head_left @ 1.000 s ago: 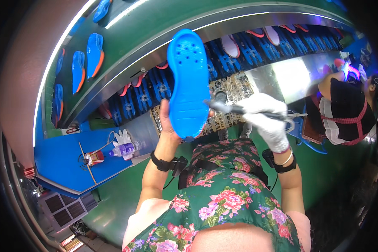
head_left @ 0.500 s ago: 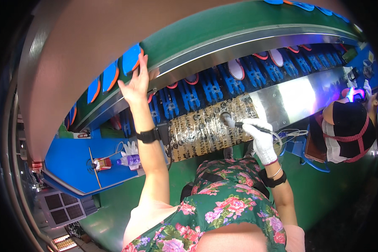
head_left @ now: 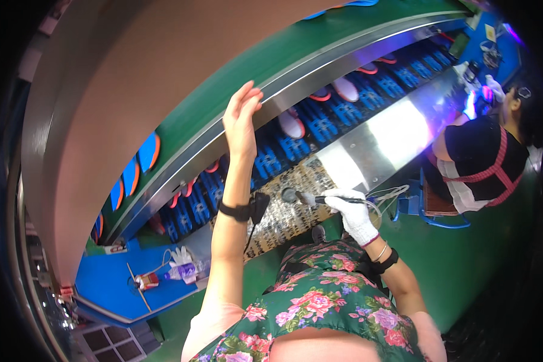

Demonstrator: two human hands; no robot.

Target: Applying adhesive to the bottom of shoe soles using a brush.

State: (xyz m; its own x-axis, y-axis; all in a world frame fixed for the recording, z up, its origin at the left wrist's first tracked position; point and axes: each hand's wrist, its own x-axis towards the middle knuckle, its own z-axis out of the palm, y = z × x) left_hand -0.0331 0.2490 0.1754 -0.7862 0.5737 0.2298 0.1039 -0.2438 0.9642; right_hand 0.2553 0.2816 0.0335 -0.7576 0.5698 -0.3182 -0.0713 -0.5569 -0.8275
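My bare left hand (head_left: 242, 123) is raised over the metal edge of the green belt, fingers stretched out, with nothing in it. Several blue soles with orange rims (head_left: 149, 152) lie on the belt to its left. My right hand, in a white glove (head_left: 351, 212), is closed around the black handle of a brush (head_left: 308, 198) with a thin pale tube running behind it. The pale bristles point left, beside a round dark opening (head_left: 289, 195) in the tape-covered ledge (head_left: 271, 214). Whether the bristles touch its rim, I cannot tell.
Below the green belt (head_left: 241, 72), blue racks (head_left: 323, 128) carry pink-rimmed soles, some white inside (head_left: 346, 89). At right a co-worker (head_left: 479, 154) sits by a shiny metal ledge (head_left: 398, 130). A blue table (head_left: 111, 274) at lower left holds a purple-labelled bottle (head_left: 180, 271) and a glove.
The view has turned. My left hand has moved away from the blue soles, rightward along the belt edge. The brush tip has drawn back to the right of the round opening.
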